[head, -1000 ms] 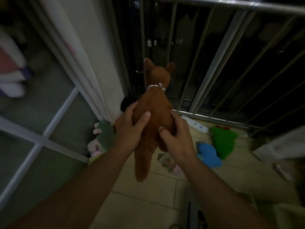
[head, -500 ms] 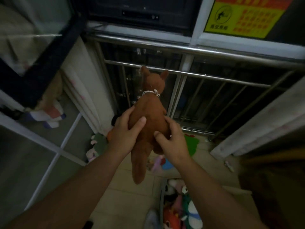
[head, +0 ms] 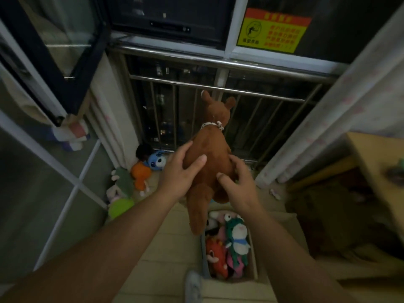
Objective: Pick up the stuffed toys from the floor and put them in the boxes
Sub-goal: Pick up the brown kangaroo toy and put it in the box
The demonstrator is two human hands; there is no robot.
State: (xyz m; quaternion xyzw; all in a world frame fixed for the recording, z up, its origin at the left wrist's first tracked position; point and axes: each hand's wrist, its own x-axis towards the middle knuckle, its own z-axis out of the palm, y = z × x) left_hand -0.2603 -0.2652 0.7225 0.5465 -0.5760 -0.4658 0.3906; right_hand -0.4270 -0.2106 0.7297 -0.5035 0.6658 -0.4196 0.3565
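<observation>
A brown stuffed kangaroo (head: 209,154) with a spotted collar is held up in the air, its back toward me and its tail hanging down. My left hand (head: 180,171) grips its left flank and my right hand (head: 237,182) grips its right flank. Below it stands an open cardboard box (head: 254,256) holding several stuffed toys, among them a red one (head: 215,252) and a green-and-white one (head: 237,234). On the floor at the left lie a blue toy (head: 156,161), an orange toy (head: 140,173) and a green-and-pink toy (head: 121,193).
A metal railing (head: 218,88) with vertical bars runs in front of a dark window. Pale curtains (head: 317,119) hang at both sides. A glass door (head: 54,171) with white frame is on the left. Another cardboard box (head: 376,171) stands at the right. A shoe (head: 193,285) shows below.
The view has tilted up and back, so the railing top and the toy-filled box have come into sight. Both hands still hold the kangaroo, now shifted right over the box.
</observation>
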